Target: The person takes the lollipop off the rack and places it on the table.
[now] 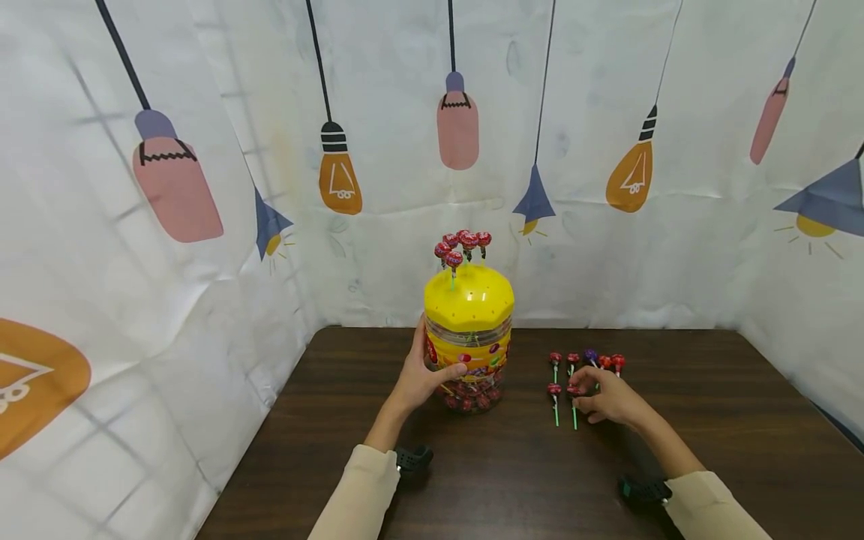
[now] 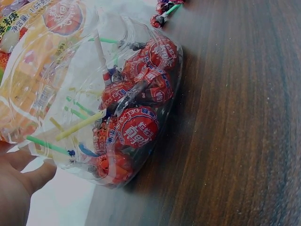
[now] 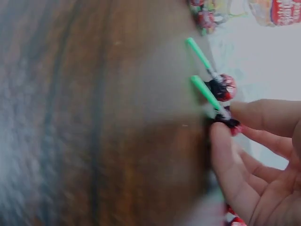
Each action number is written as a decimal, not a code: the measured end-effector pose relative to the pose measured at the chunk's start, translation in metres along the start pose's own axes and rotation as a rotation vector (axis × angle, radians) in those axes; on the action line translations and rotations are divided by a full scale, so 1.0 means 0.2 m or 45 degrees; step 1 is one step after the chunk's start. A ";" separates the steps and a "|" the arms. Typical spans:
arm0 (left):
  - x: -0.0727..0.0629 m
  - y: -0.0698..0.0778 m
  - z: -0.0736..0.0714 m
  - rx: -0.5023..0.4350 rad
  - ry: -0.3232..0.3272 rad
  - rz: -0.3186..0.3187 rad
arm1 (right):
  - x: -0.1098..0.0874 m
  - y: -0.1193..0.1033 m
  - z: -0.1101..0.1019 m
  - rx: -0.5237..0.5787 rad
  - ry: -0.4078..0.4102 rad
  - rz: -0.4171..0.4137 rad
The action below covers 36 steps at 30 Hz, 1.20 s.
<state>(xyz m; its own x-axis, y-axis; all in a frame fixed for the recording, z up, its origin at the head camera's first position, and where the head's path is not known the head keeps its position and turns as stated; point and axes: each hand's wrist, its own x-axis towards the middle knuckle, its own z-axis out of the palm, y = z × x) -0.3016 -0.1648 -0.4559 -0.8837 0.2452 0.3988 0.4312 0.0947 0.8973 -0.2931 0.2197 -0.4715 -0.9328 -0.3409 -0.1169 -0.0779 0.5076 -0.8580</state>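
Note:
A clear plastic candy jar (image 1: 469,352) with a yellow lid (image 1: 470,304) stands upright on the table. My left hand (image 1: 421,375) grips its left side, thumb across the front. Wrapped lollipops (image 2: 138,127) with coloured sticks fill the bottom of the jar. Several red lollipops (image 1: 454,259) stand upright on the lid. To the right, my right hand (image 1: 607,397) pinches a red lollipop (image 3: 233,126) by its wrapped head between thumb and fingertips; its green stick points toward me. Another lollipop (image 1: 554,390) lies just left of it.
Behind these lie more lollipops, two red ones in line with the front pair, a purple one (image 1: 590,356) and red ones (image 1: 617,361) beside it. The dark wooden table (image 1: 506,472) ends at a white curtain (image 1: 418,255) printed with lamps.

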 end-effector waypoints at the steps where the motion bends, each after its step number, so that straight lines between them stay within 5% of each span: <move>1: 0.00 0.00 0.00 0.000 0.000 0.005 | -0.01 -0.01 -0.01 0.002 -0.012 0.003; 8: 0.00 0.00 0.00 -0.007 -0.004 0.016 | -0.07 -0.15 -0.10 -0.031 -0.076 -0.043; 13: 0.00 0.00 -0.01 -0.010 -0.001 0.013 | -0.08 -0.35 -0.18 -0.062 -0.062 -0.279; 20: 0.00 0.01 0.00 -0.017 -0.001 -0.001 | -0.02 -0.71 -0.17 0.005 0.111 -0.589; 29: -0.04 0.16 0.00 -0.033 -0.043 0.038 | 0.19 -1.04 -0.06 0.133 0.393 -0.689; 36: -0.01 0.06 0.00 -0.038 -0.022 0.027 | 0.33 -1.17 -0.02 0.126 0.414 -0.662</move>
<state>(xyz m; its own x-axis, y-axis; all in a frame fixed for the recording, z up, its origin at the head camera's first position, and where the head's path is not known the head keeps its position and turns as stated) -0.2944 -0.1643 -0.4463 -0.8711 0.2635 0.4145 0.4437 0.0602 0.8941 -0.3378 0.0818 -0.2766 -0.8423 -0.2571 0.4738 -0.5324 0.2589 -0.8059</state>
